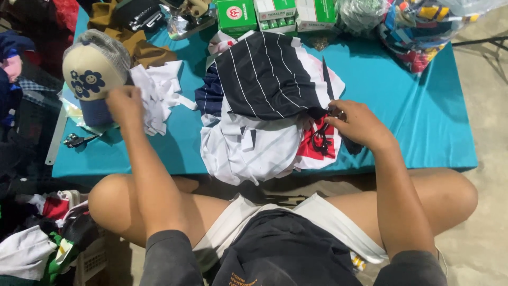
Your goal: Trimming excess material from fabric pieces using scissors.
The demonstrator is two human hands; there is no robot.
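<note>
Black scissors (324,135) gripped in my right hand (360,126), against the striped cloth (264,79) (bunched); left hand (124,103) pinches white scraps (159,90). I'd flatten cloth first.

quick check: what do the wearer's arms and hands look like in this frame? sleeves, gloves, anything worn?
Both hands are bare: no gloves on the left hand or the right hand, and no watch or rings that I can make out. The forearms are bare too. Dark grey sleeves cover only the upper arms at the bottom edge of the frame. No markings show on the sleeves.
</note>
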